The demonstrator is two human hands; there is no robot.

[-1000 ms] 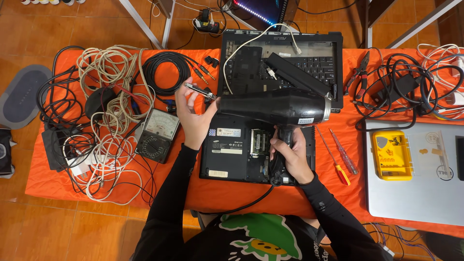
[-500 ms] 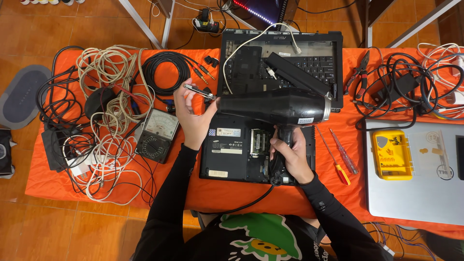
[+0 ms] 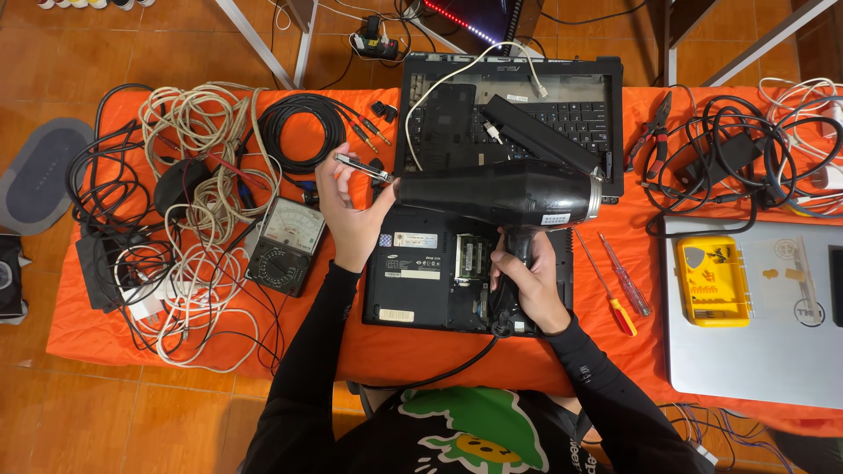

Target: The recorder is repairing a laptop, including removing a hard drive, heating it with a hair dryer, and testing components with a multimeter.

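Blk hair dryer (image 3: 492, 193), orange tablecloth (image 3: 114, 333)

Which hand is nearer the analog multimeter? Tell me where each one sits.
Left. The left hand holds a thin metal tool just right of the analog multimeter. The right hand grips the black hair dryer handle, farther right over the open laptop base.

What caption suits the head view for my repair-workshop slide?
Right hand grips a black hair dryer over an upturned laptop; left hand holds a metal tool.
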